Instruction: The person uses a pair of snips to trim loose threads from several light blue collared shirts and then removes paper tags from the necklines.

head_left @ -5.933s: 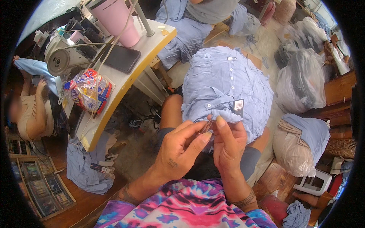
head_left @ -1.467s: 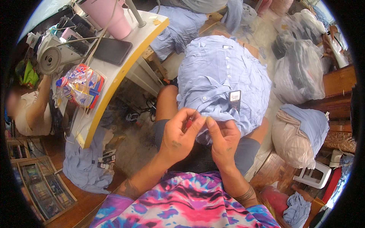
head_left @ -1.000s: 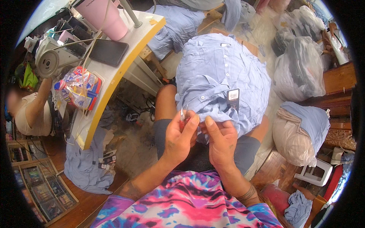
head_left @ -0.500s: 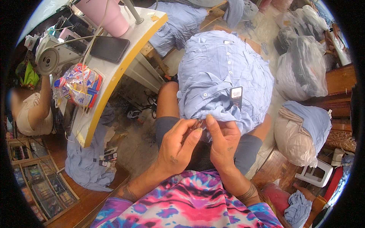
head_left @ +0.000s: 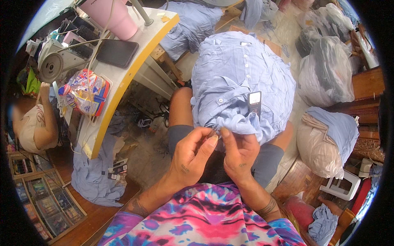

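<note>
Barely shifted since before, both hands [head_left: 215,153] pinch the hem of the blue shirt [head_left: 240,84] on the lap.

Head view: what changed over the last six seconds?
Little. The left hand lifted slightly from the shirt edge a second ago, then came back down to it beside the right hand. Both hands stayed pinched at the hem throughout. Shirt on the lap, its hang tag and the table unchanged.
</note>
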The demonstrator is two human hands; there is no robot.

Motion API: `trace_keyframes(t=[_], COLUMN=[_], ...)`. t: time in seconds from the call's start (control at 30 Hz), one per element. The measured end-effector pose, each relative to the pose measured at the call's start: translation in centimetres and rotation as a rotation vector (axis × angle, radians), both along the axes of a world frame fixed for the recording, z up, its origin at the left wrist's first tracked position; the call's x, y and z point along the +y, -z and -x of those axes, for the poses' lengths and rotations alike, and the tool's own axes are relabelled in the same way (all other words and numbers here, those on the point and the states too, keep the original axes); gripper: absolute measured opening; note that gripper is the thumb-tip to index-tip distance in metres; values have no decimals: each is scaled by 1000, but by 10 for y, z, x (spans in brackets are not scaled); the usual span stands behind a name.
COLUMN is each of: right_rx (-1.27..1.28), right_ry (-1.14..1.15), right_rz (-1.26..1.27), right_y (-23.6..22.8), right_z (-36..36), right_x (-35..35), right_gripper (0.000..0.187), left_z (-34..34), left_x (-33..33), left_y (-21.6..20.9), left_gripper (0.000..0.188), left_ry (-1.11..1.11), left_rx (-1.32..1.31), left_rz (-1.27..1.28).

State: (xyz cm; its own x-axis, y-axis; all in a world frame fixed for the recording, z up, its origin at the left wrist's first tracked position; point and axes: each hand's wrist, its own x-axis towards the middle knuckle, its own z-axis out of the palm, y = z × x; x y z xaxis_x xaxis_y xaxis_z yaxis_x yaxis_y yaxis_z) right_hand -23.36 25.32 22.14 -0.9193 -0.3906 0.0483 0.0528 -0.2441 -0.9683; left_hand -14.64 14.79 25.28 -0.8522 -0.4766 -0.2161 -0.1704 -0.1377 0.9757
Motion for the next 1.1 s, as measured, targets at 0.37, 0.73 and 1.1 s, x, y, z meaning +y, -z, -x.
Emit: trace_keyframes(t=[0.37,0.73,1.1], right_rx=[-31,-415,-714], right_ry=[-21,-117,-203], right_rz=[22,77,378], right_y=[7,-13,-14], right_z=[2,5,-1], right_x=[0,-1,-3], right_gripper=[20,23,30], left_z=[8,14,16], left_x=[-13,-16,19], left_y=[3,8,16], left_gripper=[20,16,14], left_ry=[-211,-103,-329], left_rx=[139,62,327], left_rz=[48,91,-265])
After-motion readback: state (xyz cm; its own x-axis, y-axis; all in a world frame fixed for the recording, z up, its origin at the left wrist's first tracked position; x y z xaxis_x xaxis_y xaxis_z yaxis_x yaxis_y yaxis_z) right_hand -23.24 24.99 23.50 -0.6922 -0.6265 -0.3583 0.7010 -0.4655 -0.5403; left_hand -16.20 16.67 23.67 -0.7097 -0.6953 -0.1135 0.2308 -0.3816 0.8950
